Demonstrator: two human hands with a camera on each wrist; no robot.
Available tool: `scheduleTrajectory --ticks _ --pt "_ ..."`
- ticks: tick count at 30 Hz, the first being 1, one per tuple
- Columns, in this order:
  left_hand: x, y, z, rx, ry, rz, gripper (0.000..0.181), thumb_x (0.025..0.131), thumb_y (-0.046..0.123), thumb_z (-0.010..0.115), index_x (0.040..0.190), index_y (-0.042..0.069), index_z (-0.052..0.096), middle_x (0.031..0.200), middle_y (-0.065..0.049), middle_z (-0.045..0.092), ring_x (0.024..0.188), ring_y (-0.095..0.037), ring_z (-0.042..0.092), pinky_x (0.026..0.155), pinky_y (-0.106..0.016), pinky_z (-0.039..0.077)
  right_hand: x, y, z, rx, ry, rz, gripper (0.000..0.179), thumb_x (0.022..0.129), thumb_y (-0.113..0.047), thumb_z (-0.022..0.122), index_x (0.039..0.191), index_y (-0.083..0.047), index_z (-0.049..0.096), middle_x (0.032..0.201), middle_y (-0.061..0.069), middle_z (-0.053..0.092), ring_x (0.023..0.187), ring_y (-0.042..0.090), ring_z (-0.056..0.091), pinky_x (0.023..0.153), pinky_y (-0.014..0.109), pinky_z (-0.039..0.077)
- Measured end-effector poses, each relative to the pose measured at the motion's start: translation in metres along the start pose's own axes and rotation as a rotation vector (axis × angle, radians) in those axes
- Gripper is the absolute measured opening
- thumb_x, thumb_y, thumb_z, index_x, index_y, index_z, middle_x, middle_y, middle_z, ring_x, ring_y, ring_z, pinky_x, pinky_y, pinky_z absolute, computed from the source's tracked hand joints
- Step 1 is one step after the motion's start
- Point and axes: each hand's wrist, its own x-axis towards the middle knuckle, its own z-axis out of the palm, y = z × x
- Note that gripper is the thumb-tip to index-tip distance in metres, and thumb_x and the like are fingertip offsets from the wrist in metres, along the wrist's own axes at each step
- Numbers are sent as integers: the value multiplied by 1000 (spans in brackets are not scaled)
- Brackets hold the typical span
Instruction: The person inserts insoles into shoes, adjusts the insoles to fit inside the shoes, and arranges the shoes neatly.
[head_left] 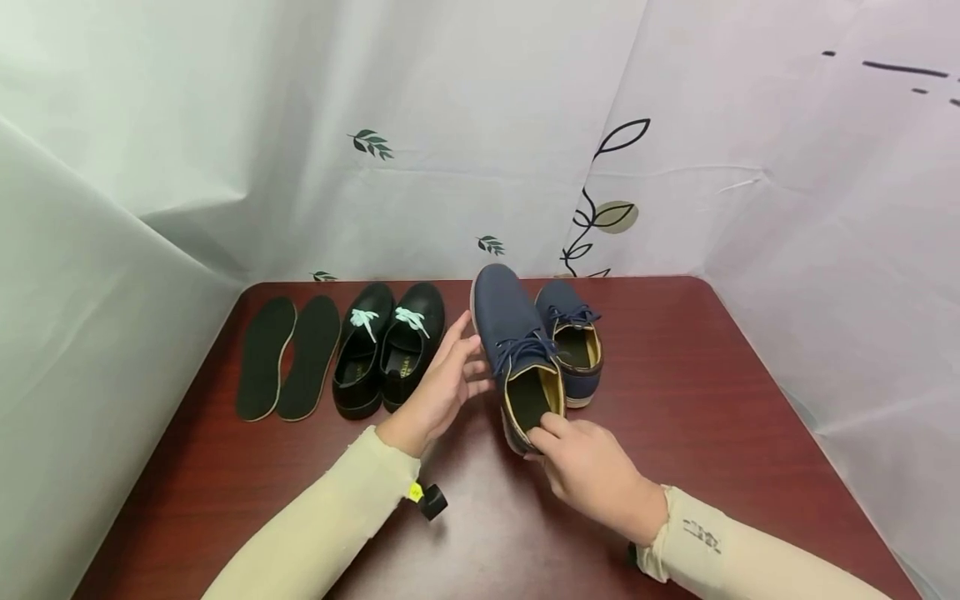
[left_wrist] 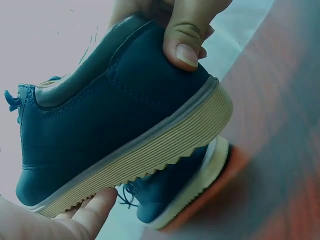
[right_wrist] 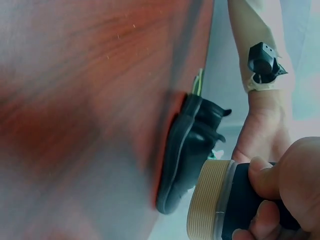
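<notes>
Navy low-cut leather-look shoe (head_left: 504, 312): right hand (head_left: 588, 468) pinching heel, left hand (head_left: 442, 387) loose-fingered beneath toe; a slackened pinch, I judge, could drop it.

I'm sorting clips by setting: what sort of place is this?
Probably a makeshift recording booth: leaf-printed white sheeting surrounds a reddish-brown table at the back and sides, and a camera-like device is worn on the left arm.

Print (head_left: 406, 366) inside the black shoes (head_left: 412, 337) and on the right sleeve (head_left: 702, 536) is illegible.
</notes>
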Motion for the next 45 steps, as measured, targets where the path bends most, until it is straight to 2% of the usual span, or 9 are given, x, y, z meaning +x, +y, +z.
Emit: scheduleTrajectory --ticks 7,12,16,20,22,25,33,40,45 --pt "13 8 14 -16 -34 29 66 102 32 44 161 33 14 147 -15 43 97 -15 62 99 -44 48 1 11 -13 -10 24 27 14 82 -15 77 88 -15 64 76 -3 45 53 14 46 52 31 46" --pt "23 7 25 -34 -80 72 59 107 41 36 161 32 15 149 -18 42 114 -23 61 107 -52 43 -2 20 -21 -15 53 44 2 87 -11 64 88 -13 63 77 -1 45 54 16 43 53 31 44" --pt "29 4 30 -28 -80 64 60 106 47 35 161 32 16 150 -19 41 122 -31 58 109 -54 41 -6 25 -22 -19 71 46 13 95 -15 52 87 -13 62 78 -1 45 55 17 46 53 32 44" --pt "35 3 34 7 -94 55 60 106 44 37 161 29 16 152 -20 37 127 -35 55 110 -54 40 -9 29 -21 -34 89 55 3 90 -12 65 87 -12 63 78 0 46 54 18 48 53 33 44" --pt "38 3 36 15 -107 57 61 106 42 38 161 27 16 153 -19 35 129 -37 53 111 -53 40 -10 31 -20 -47 100 65 9 82 -9 71 87 -12 63 77 1 47 54 18 48 53 33 44" --pt "43 4 39 20 -118 52 61 106 39 39 161 25 16 156 -17 32 132 -38 50 111 -53 39 -11 35 -20 -58 109 81 14 78 -8 75 86 -11 63 77 1 47 53 18 46 53 33 44" --pt "55 -1 50 -7 -134 27 65 106 37 40 161 15 13 156 -22 34 136 -39 47 113 -52 37 -13 45 -21 -70 126 100 14 78 -8 75 87 -11 65 77 1 47 54 18 43 51 34 44" --pt "67 -6 64 -64 -155 -8 62 106 35 38 161 15 16 158 -21 32 143 -38 40 116 -51 32 -19 54 -22 -91 140 131 17 76 -7 79 85 -10 65 76 1 47 52 18 39 49 33 44" --pt "73 -12 78 -43 -188 -41 64 103 21 39 162 15 16 159 -18 33 145 -32 39 118 -47 30 -24 62 -21 -102 123 160 18 77 -8 80 84 -10 64 76 2 47 51 17 40 49 32 44"
